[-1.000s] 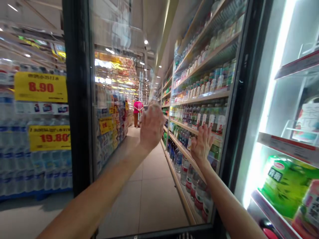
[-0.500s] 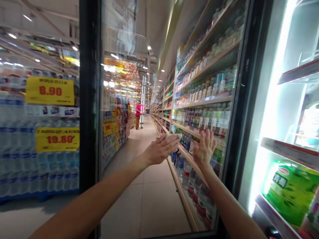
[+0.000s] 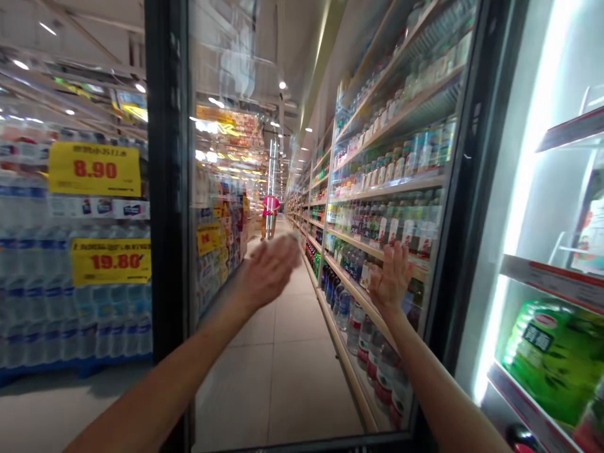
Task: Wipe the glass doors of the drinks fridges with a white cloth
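A glass fridge door [image 3: 226, 390] with a black frame [image 3: 165, 251] stands open in front of me, and the shop aisle shows through it. My right hand [image 3: 391, 277] lies flat on the glass near the door's right edge, fingers spread upward. My left hand [image 3: 268, 270] is at the middle of the pane, seen from the back and smeared by motion. Something pale shows at its fingertips, too blurred to name. Both forearms reach in from the bottom of the view.
The lit fridge interior at right holds green packs [image 3: 552, 352] under a red-edged shelf rail [image 3: 557, 280]. Drink shelves [image 3: 377, 245] line the aisle's right side. Bottled water with yellow price signs [image 3: 94, 168] is stacked at left. A person in a pink top [image 3: 270, 207] stands far down the aisle.
My left hand has swept over the glass, down and right, then back left. My right hand has stayed flat on the pane. The view has shifted slightly.
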`<state>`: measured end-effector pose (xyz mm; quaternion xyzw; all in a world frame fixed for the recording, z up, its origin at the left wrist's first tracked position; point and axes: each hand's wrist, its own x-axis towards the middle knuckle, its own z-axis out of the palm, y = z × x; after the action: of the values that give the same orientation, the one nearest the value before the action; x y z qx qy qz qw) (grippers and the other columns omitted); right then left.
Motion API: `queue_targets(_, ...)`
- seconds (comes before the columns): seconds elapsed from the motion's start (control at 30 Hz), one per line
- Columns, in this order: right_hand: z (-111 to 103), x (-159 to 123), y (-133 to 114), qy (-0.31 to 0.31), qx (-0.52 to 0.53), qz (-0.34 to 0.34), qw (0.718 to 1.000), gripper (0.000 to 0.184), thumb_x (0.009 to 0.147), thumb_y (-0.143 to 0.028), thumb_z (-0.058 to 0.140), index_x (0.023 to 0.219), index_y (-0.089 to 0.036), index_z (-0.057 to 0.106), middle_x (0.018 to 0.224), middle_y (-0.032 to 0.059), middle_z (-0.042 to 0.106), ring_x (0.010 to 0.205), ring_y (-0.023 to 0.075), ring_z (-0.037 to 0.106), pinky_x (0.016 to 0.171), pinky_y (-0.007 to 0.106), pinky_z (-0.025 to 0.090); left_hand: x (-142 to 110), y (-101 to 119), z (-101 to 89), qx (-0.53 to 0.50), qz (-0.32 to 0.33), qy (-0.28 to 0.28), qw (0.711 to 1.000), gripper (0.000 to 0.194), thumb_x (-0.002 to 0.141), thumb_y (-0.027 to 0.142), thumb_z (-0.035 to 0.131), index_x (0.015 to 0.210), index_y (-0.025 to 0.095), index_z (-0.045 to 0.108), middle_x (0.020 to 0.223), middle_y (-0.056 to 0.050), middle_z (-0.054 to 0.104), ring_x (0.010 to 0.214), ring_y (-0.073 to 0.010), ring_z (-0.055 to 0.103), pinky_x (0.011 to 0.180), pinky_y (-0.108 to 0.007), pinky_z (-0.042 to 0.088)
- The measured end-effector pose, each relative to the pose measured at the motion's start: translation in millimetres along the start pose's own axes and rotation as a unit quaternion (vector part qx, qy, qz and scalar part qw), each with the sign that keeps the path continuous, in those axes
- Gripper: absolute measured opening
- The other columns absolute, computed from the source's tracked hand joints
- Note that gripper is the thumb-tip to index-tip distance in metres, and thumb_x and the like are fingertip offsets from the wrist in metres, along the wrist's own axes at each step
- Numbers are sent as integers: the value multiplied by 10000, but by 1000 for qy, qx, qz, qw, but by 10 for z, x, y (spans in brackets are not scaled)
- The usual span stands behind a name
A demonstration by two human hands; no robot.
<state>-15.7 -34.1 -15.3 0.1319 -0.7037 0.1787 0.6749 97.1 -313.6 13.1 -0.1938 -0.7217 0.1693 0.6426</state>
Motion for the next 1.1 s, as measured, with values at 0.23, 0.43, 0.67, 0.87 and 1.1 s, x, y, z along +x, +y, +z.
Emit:
queue_targets(0.23,13,-26,-44,9,-1,24,1000,548,864,-293,343,1398,-188,285,1443,137,331,1371,261,209,1063,522,196,-175,86,-18,13,-20,6,1000,383,852,238,462,1231,194,490,1337,-63,476,1356,-215,224,1117,-431,170)
queue_targets(0.43,24,-41,-17,14,12,18,1000,548,851,-282,345,1390,-194,307,1445,128,330,1369,261,217,1064,524,202,-358,-110,-134,37,-79,47,995,393,854,232,445,1241,179,480,1370,-63,437,1335,-242,275,1108,-456,221)
queue_targets(0.67,4,-90,-119,5,8,39,999,556,865,-318,331,1400,-176,284,1460,146,292,1374,273,198,1060,538,195,-542,255,-56,10,40,-8,999,429,857,243,432,1286,222,434,1392,-36,411,1367,-183,197,1129,-386,186)
queue_targets(0.87,-6,-125,-130,-9,11,32,999,575,857,-292,344,1411,-171,251,1472,148,259,1378,279,173,1065,545,174,-632,288,-2,12,-97,11,995,448,849,246,486,1292,218,427,1397,-60,399,1376,-198,171,1140,-435,116)
queue_targets(1.1,2,-270,-204,-14,2,28,1000,576,855,-289,333,1412,-170,248,1465,154,272,1379,287,168,1054,556,192,-957,471,-3,-66,243,-111,961,424,864,231,440,1287,255,430,1429,-10,348,1368,-156,193,1132,-387,135)
